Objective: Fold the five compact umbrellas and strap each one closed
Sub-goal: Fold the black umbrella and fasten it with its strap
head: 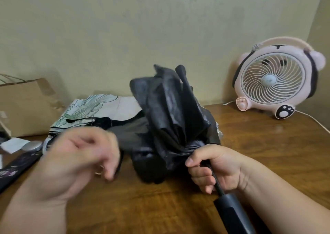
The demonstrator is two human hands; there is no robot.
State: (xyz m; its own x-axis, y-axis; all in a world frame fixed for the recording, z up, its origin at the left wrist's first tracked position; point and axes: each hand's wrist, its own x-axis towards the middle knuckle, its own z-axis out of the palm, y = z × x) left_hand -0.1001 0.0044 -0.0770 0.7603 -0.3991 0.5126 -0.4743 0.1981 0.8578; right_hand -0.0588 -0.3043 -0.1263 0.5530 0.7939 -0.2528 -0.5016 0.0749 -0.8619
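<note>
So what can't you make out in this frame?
Left hand: motion-blurred in the head view; whether it holds anything is unclear.
Black umbrella: its strap is lost in the bunched canopy above the right hand.
Its handle: cut off by the bottom edge.
White floral umbrella: partly hidden behind the black one and the left hand.
Dark patterned object: cut by the left edge.

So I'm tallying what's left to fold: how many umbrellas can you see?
3: a black umbrella gripped by the right hand, a white floral umbrella behind it, a dark printed umbrella at far left. Others may be hidden under them.
</note>
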